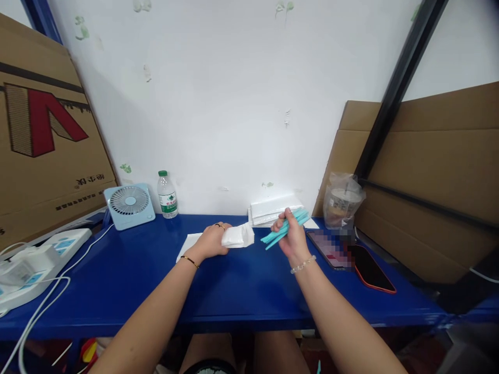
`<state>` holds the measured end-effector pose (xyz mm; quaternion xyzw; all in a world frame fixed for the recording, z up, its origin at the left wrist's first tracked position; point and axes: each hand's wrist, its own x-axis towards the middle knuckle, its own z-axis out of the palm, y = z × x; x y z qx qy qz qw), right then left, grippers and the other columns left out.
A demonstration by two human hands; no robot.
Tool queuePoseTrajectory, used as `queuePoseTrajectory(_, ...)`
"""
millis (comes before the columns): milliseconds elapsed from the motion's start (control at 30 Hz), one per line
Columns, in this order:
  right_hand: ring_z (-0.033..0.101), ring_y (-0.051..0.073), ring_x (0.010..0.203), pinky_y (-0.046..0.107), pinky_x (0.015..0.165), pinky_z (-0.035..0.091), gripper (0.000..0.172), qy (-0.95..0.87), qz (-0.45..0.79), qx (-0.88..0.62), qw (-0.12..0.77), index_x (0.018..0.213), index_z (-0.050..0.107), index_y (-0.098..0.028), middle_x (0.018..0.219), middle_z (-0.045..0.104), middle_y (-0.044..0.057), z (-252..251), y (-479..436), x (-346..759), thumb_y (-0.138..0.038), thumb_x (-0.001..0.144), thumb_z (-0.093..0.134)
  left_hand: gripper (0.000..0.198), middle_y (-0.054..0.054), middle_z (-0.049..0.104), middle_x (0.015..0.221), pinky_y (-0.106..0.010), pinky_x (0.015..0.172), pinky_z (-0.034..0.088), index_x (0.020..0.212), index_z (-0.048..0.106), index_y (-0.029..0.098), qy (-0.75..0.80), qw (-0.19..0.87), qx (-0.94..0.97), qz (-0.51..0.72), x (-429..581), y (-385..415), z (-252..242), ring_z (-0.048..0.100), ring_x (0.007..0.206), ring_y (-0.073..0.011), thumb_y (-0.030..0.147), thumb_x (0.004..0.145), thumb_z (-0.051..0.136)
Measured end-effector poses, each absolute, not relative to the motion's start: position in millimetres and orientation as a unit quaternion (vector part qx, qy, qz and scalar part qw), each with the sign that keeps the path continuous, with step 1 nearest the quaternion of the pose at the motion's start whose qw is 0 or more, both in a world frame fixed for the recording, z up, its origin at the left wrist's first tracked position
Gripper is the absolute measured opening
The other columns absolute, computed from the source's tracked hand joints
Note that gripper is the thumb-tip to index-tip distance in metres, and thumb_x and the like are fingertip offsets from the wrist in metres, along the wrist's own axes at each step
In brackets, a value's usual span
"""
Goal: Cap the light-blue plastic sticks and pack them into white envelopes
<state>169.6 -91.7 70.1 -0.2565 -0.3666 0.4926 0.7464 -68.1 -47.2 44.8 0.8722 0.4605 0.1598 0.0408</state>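
Observation:
My left hand (212, 240) is closed around a small white packet (237, 236), whose right end looks like an open flap. Beneath that hand a flat white sheet or envelope (189, 243) lies partly covered on the blue table. My right hand (292, 236) grips a bundle of thin turquoise sticks (277, 236), which stick out on both sides of the fist. The bundle's left end points towards the packet, with a gap between them. Behind my right hand a stack of white packets or envelopes (273, 208) rests against the wall.
The blue table (241, 296) carries a light blue fan (131, 205), a water bottle (167, 195) and a power strip (72, 244) with cables at left. To the right are two phones (329, 249) and a bagged cup (345, 200). Cardboard sheets (436, 182) flank both sides.

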Motion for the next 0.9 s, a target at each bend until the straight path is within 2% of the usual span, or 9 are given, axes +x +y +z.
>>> queuePoseTrajectory(100,0.054,0.012,0.049,0.027,0.054,0.047,0.033,-0.337,0.466,-0.248,0.78,0.069,0.052,-0.019,0.049,0.052,-0.004,87.7,-87.1,160.8,-0.049,0.076,0.061,0.056,-0.006,0.058,0.103,-0.032,0.08,0.042,0.111,0.052,0.02,0.446,0.043,0.867,0.218,-48.8,-60.0,49.5,0.056,0.095,-0.0259,0.023,0.056,0.063)
queuePoseTrajectory(233,0.059,0.014,0.055,0.029,0.065,0.049,0.033,-0.33,0.448,-0.244,0.794,0.067,0.05,-0.018,0.048,0.053,-0.005,96.0,-86.5,155.9,-0.049,0.076,0.06,0.053,-0.005,0.057,0.101,-0.032,0.078,0.043,0.108,0.052,0.02,0.414,0.093,0.859,0.287,-33.1,-69.6,50.5,0.056,0.093,-0.0246,0.019,0.056,0.063)
queuePoseTrajectory(400,0.062,0.018,0.067,0.03,0.066,0.047,0.033,-0.372,0.443,-0.268,0.771,0.069,0.052,-0.018,0.053,0.056,-0.002,96.1,-89.5,145.6,-0.049,0.074,0.061,0.053,-0.005,0.058,0.1,-0.032,0.078,0.043,0.108,0.052,0.019,0.369,0.195,0.817,0.399,-18.9,-73.1,53.8,0.056,0.092,-0.0234,0.016,0.056,0.065)
queuePoseTrajectory(567,0.055,0.014,0.065,0.026,0.063,0.042,0.034,-0.53,0.416,-0.343,0.654,0.08,0.059,-0.017,0.069,0.059,-0.001,115.9,-95.2,130.2,-0.045,0.064,0.071,0.05,-0.003,0.06,0.092,-0.028,0.071,0.043,0.108,0.051,0.016,0.314,0.332,0.767,0.451,-10.2,-75.2,65.9,0.056,0.08,-0.0184,0.021,0.061,0.068)
queuePoseTrajectory(667,0.052,0.012,0.067,0.025,0.063,0.04,0.035,-0.607,0.407,-0.345,0.589,0.085,0.06,-0.018,0.074,0.058,-0.002,137.8,-100.4,127.5,-0.045,0.065,0.071,0.05,-0.003,0.06,0.092,-0.027,0.07,0.042,0.11,0.05,0.017,0.27,0.435,0.713,0.478,-13.3,-75.7,70.2,0.056,0.078,-0.0164,0.027,0.065,0.069)
queuePoseTrajectory(800,0.054,0.013,0.075,0.025,0.068,0.043,0.033,-0.702,0.409,-0.298,0.501,0.095,0.06,-0.019,0.083,0.06,0.0,157.2,-107.0,138.7,-0.042,0.073,0.066,0.052,-0.008,0.062,0.095,-0.03,0.071,0.044,0.11,0.052,0.014,0.196,0.596,0.624,0.465,-25.5,-76.7,69.2,0.057,0.081,-0.0198,0.036,0.067,0.069)
queuePoseTrajectory(900,0.053,0.013,0.071,0.025,0.065,0.043,0.027,-0.748,0.393,-0.28,0.456,0.09,0.06,-0.017,0.077,0.058,-0.001,157.8,-112.2,152.5,-0.037,0.074,0.067,0.051,-0.01,0.063,0.098,-0.031,0.071,0.045,0.111,0.054,0.015,0.168,0.637,0.588,0.47,-33.1,-84.7,73.1,0.059,0.083,-0.022,0.039,0.068,0.068)
